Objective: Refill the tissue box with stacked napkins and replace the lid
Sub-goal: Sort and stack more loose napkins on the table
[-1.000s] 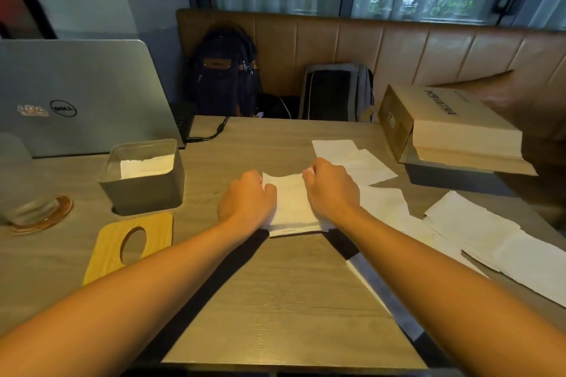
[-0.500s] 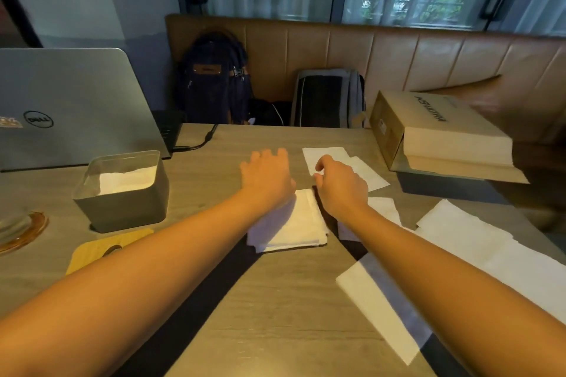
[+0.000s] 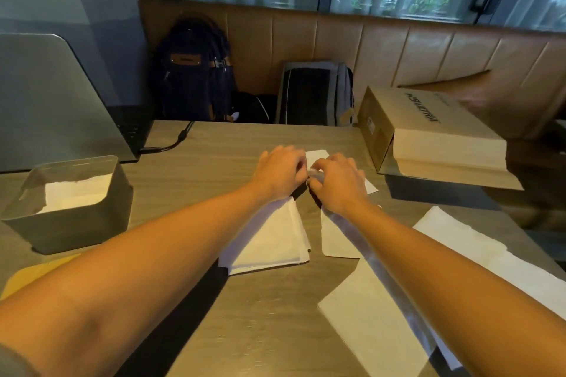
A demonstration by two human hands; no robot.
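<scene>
Head: carton [image 3: 428, 119] print illegible; left hand [image 3: 280, 171], right hand [image 3: 337, 185] pinch napkin [image 3: 315, 173].

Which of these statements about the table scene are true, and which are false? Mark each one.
1. The box has its lid on. False: it is open, and the lid lies on the table near it.
2. Napkins lie inside the box. True.
3. The left hand and right hand meet at a napkin beyond the stack. True.
4. The laptop stands right of the hands. False: it stands on the left, behind the box.
</scene>
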